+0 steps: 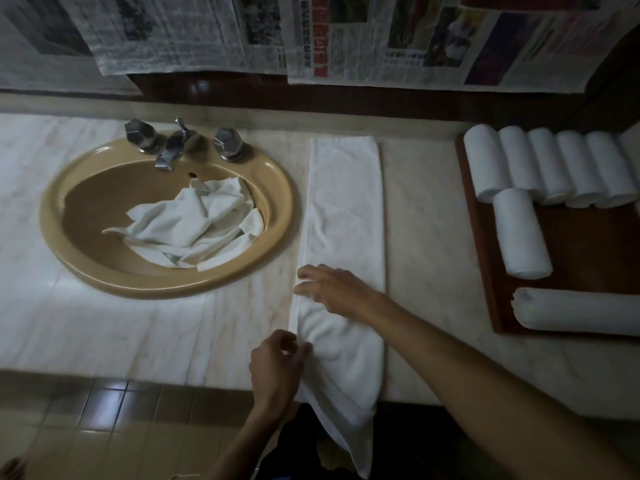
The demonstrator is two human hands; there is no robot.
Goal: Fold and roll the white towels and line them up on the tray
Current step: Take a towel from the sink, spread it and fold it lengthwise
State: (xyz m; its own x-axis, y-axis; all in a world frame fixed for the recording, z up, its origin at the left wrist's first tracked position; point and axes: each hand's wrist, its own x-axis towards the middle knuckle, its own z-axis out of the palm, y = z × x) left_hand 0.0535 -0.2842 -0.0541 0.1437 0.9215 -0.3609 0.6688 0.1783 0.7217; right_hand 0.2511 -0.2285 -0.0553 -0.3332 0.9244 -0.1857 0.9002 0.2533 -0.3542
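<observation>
The right hand (pixel 332 289) is laid flat, fingers straight and spread, on the long folded white towel strip (pixel 346 209), its forearm reaching in from the lower right. The left hand (pixel 277 368) is curled at the strip's left edge, thumb and fingers seemingly pinching the hem, though the dim light makes the exact grip hard to read. The two hands are held apart, one beyond the other along the cloth.

The strip is stretched on the pale marble counter (pixel 138 334) just right of the tan oval sink (pixel 55 216), its long axis running from the back wall toward the person, the near end draped over the counter's front edge. Inside the sink, crumpled white towels (pixel 194 226) are heaped.

Well to the right of the sink, the dark wooden tray (pixel 588 244) is seen with a row of rolled white towels (pixel 550 168) along its far side, one roll (pixel 521 233) in front of the row, and a longer roll (pixel 575 311) lying crosswise nearest the person.
</observation>
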